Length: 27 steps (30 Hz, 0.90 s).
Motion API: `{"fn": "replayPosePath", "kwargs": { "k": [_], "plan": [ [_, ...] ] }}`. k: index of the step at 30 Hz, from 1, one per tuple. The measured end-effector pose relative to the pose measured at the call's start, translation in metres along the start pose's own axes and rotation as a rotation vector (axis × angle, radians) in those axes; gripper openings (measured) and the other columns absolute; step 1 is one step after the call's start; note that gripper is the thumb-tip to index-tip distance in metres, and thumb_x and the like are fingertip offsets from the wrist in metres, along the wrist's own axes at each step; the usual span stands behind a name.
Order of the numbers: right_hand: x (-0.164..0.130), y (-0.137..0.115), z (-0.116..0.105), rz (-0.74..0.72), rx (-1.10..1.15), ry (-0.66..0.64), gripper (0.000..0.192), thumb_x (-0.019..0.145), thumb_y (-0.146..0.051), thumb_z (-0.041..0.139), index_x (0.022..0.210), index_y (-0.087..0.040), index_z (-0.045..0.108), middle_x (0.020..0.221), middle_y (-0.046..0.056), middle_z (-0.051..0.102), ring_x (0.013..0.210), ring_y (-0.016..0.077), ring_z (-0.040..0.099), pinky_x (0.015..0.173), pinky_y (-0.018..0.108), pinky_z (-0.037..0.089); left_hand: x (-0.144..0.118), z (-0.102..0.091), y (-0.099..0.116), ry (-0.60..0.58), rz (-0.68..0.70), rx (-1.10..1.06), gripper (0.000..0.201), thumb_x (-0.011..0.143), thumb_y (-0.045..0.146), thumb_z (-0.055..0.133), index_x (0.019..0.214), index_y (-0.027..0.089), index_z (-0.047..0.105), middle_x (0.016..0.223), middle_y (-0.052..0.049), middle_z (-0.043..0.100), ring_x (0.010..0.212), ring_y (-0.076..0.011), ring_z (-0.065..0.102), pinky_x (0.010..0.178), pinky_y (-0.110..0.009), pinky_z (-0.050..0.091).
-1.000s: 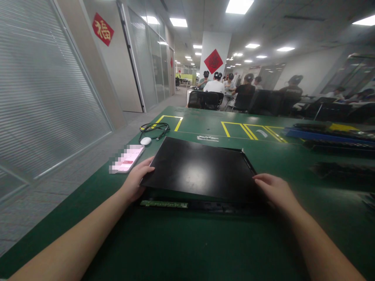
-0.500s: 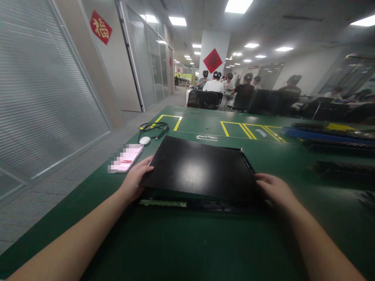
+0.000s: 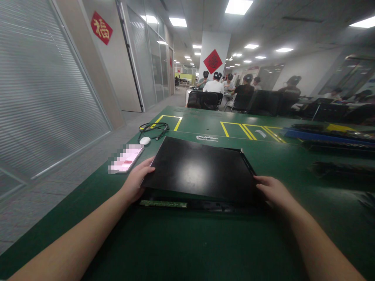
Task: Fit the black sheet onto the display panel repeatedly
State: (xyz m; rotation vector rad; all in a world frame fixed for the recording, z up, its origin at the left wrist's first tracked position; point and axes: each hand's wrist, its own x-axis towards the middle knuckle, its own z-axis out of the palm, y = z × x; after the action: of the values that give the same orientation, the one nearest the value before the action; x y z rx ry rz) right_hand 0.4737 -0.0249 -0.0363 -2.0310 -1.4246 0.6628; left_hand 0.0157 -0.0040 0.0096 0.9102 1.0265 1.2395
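Observation:
A flat black cover panel (image 3: 199,168) lies on top of a low black chassis on the green table (image 3: 187,242), its near edge raised a little. Under that edge a green circuit board strip (image 3: 163,203) shows. My left hand (image 3: 135,182) grips the panel's near left corner, thumb on top. My right hand (image 3: 274,191) holds the near right corner, fingers along the edge.
A phone (image 3: 126,159) with a lit screen lies left of the panel, with a white mouse (image 3: 144,140) and a coiled black cable (image 3: 154,127) beyond it. Yellow tape boxes (image 3: 249,130) mark the far table. Dark trays (image 3: 328,134) sit at right. Several people sit at the back.
Almost nothing has moved; both hands keep their hold on the panel's near corners, and the view shifted very slightly.

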Motion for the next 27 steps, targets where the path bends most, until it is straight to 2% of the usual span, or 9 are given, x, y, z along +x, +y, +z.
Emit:
{"fn": "replayPosePath", "kwargs": {
  "k": [4, 7, 12, 18, 27],
  "plan": [
    [-0.0043, -0.0046, 0.0013, 0.127, 0.163, -0.021, 0.047, 0.074, -0.013, 0.058, 0.121, -0.013, 0.067, 0.104, 0.011, 0.074, 0.085, 0.0204, 0.07, 0.072, 0.029, 0.053, 0.0002, 0.0007, 0.0002, 0.014, 0.015, 0.011, 0.062, 0.061, 0.019, 0.069, 0.123, 0.013, 0.066, 0.095, -0.007, 0.078, 0.086, -0.0273, 0.071, 0.062, -0.026, 0.052],
    [-0.0048, -0.0064, 0.0011, 0.17, 0.22, -0.024, 0.047, 0.074, -0.014, 0.06, 0.121, -0.012, 0.066, 0.106, 0.013, 0.073, 0.08, 0.0196, 0.069, 0.066, 0.028, 0.053, 0.0001, 0.0004, -0.0001, 0.002, 0.023, 0.01, 0.061, 0.063, 0.019, 0.069, 0.124, 0.013, 0.065, 0.094, -0.007, 0.077, 0.084, -0.0264, 0.071, 0.064, -0.027, 0.052],
    [-0.0015, -0.0018, 0.0019, 0.192, 0.274, -0.045, 0.055, 0.07, -0.009, 0.056, 0.124, -0.014, 0.065, 0.099, 0.011, 0.074, 0.071, 0.0187, 0.068, 0.061, 0.028, 0.052, 0.0009, -0.0013, -0.0016, 0.002, 0.032, 0.015, 0.062, 0.063, 0.019, 0.07, 0.124, 0.012, 0.065, 0.097, -0.007, 0.077, 0.085, -0.0263, 0.071, 0.062, -0.027, 0.052],
    [0.0005, 0.0012, 0.0017, 0.184, 0.271, -0.034, 0.054, 0.068, -0.006, 0.055, 0.121, -0.013, 0.067, 0.105, 0.012, 0.073, 0.079, 0.0194, 0.069, 0.067, 0.028, 0.053, 0.0012, -0.0036, -0.0029, -0.031, 0.005, -0.014, 0.063, 0.063, 0.019, 0.072, 0.125, 0.014, 0.064, 0.096, -0.007, 0.077, 0.075, -0.0238, 0.072, 0.059, -0.026, 0.052],
    [0.0002, 0.0013, 0.0018, 0.179, 0.286, -0.046, 0.054, 0.067, -0.008, 0.056, 0.12, -0.015, 0.067, 0.1, 0.012, 0.074, 0.072, 0.0188, 0.067, 0.061, 0.028, 0.052, -0.0014, -0.0021, 0.0012, -0.029, -0.001, -0.005, 0.065, 0.06, 0.02, 0.075, 0.123, 0.013, 0.06, 0.089, -0.007, 0.077, 0.071, -0.0226, 0.071, 0.057, -0.025, 0.052]
  ]
}}
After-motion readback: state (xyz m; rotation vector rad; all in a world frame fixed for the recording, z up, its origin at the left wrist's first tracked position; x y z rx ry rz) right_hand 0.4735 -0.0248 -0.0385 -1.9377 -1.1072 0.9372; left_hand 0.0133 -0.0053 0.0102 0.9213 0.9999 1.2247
